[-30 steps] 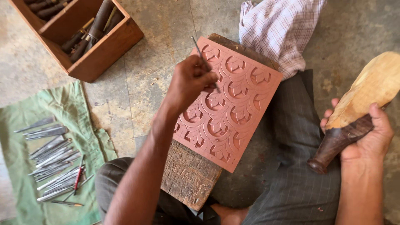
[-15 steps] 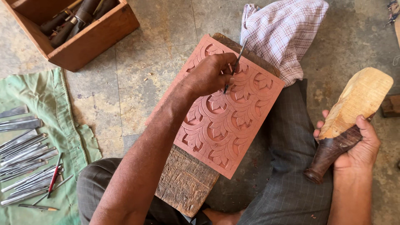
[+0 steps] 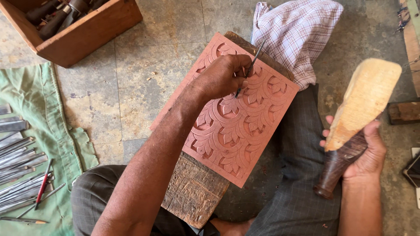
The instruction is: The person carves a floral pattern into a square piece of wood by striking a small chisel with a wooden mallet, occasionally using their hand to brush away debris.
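One reddish carved panel (image 3: 236, 118) lies tilted across one rough wooden block (image 3: 194, 190) on the person's lap. The left hand (image 3: 221, 78), fingers clenched, pinches one thin metal chisel (image 3: 250, 67) with its tip on the panel's middle. The right hand (image 3: 365, 150), beyond the panel's right edge, grips one wooden mallet (image 3: 356, 113).

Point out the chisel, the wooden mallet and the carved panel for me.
chisel (image 3: 250, 66): head view, on the thin metal shaft above the left hand's fingers.
wooden mallet (image 3: 364, 101): head view, on the pale broad head.
carved panel (image 3: 245, 131): head view, on the reddish leaf-patterned face, below the chisel tip.
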